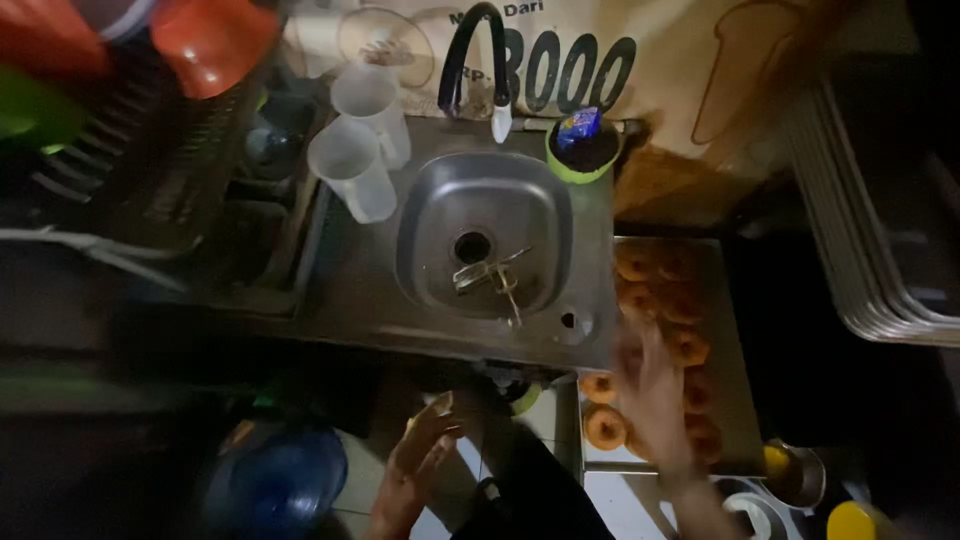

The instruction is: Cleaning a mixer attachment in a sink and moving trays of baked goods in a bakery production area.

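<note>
Golden-brown ring doughnuts [604,428] lie on the flat metal tray [735,400] under the right hand [655,395], grip spread and empty, seemingly reaching to pick one; left hand [420,465] hovers open.

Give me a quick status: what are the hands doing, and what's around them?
Right hand open, over the doughnuts on the metal tray. Left hand open, empty, below the sink. Whisk attachments lie in the basin.

sink [430,200] sits mid bench, two jugs [352,165] to its left, doughnut tray [735,400] on the right, whisk attachments [490,278] in the basin
</note>
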